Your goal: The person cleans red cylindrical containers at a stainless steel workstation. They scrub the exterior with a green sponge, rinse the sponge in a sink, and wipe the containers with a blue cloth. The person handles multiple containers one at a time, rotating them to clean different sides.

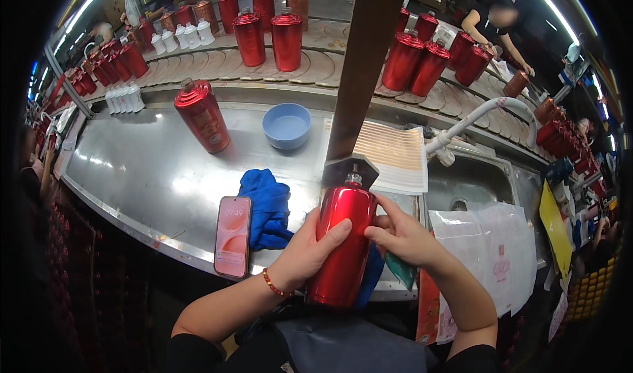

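A glossy red bottle [348, 254] with a bare clear neck is held over the counter's front edge, its base towards me. My left hand [319, 249] grips its left side, the thumb across the front. On the other side, my right hand [403, 232] has its thumb and fingertips at the bottle's upper right edge; some fingers are hidden. Below that hand a green piece [400, 270] shows; whether it is held, I cannot tell. A blue cloth [267, 210] lies crumpled left of the bottle, partly under a smartphone [232, 237] with a lit screen.
A decorated red bottle [203, 118] and a blue bowl [286, 128] stand on the metal counter [143, 165]. A brown post [363, 71] rises ahead, beside printed sheets [390, 150]. To the right are a sink [470, 180] and faucet [474, 116]. Behind, a conveyor [316, 66] carries bottles; a co-worker [494, 27] reaches there.
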Motion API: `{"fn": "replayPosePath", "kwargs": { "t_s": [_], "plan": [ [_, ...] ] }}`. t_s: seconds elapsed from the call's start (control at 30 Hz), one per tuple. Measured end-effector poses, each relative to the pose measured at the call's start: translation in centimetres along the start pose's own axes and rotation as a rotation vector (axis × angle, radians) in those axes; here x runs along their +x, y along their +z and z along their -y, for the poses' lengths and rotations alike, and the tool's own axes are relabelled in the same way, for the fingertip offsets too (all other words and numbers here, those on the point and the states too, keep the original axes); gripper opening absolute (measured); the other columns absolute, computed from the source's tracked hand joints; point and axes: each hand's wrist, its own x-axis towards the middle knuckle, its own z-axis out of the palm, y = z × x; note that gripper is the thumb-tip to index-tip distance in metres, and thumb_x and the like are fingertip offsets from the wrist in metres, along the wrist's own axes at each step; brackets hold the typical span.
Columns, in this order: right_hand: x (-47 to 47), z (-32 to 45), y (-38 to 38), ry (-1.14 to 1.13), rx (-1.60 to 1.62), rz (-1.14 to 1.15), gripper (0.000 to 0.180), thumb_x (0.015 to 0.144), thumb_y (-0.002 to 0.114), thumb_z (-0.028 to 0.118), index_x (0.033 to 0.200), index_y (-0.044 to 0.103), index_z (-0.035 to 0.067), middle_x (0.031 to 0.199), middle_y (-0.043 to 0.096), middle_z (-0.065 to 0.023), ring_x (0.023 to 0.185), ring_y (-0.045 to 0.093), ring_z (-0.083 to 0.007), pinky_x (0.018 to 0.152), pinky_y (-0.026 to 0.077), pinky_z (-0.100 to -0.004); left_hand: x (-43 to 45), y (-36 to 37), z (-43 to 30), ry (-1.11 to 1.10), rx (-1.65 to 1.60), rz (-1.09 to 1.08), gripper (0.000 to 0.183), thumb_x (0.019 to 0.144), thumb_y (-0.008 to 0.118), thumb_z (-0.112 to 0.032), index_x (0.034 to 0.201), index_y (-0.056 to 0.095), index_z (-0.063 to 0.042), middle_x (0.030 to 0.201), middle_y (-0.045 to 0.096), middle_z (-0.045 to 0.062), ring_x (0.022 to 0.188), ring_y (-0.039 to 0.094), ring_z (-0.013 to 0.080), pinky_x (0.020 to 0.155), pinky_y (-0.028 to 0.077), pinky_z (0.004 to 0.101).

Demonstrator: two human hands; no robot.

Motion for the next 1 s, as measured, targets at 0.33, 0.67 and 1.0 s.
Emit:
{"fn": "replayPosePath", "kwargs": {
  "t_s": [0.33, 0.67, 1.0],
  "plan": [
    [0.2, -2.5, -0.5, -0.081, 0.126, -0.196, 0.087, 0.103, 0.072, 0.020, 0.171, 0.018, 0.010, 0.124, 0.071, -0.0193, 0.092, 0.067, -0.0095, 0.079, 0.054, -0.0254, 1.0, -0.5, 0.3, 0.276, 0.541, -0.084, 0.091, 0.099, 0.074, -0.027, 0.163, 0.019, 0.005, 0.146, 0.051, 0.023, 0.128, 0.060, 0.0278, 0.108, 0.050, 0.0377],
    [-16.7, -5.7, -13.2, 0.099, -0.800, -0.404, 0.029, 0.089, 0.080, 0.025, 0.112, 0.081, 0.006, 0.089, 0.078, -0.0119, 0.075, 0.070, -0.0234, 0.071, 0.055, -0.0348, -4.6, -1.9, 1.9, 0.395, 1.261, 0.039, 0.160, 0.056, 0.099, -0.060, 0.166, 0.004, 0.006, 0.166, 0.022, 0.034, 0.150, 0.029, 0.0532, 0.122, 0.030, 0.0537],
    [-30.6, -10.2, -8.0, 0.546, -0.583, -0.622, 0.023, 0.087, 0.084, 0.021, 0.091, 0.073, 0.001, 0.079, 0.073, -0.0094, 0.068, 0.070, -0.0200, 0.066, 0.053, -0.0323, -4.2, -1.7, 4.0, 0.538, 1.303, -0.117, 0.141, 0.063, 0.100, -0.030, 0.169, 0.011, -0.002, 0.170, 0.021, 0.026, 0.154, 0.026, 0.0456, 0.126, 0.026, 0.0516]
  ]
}}
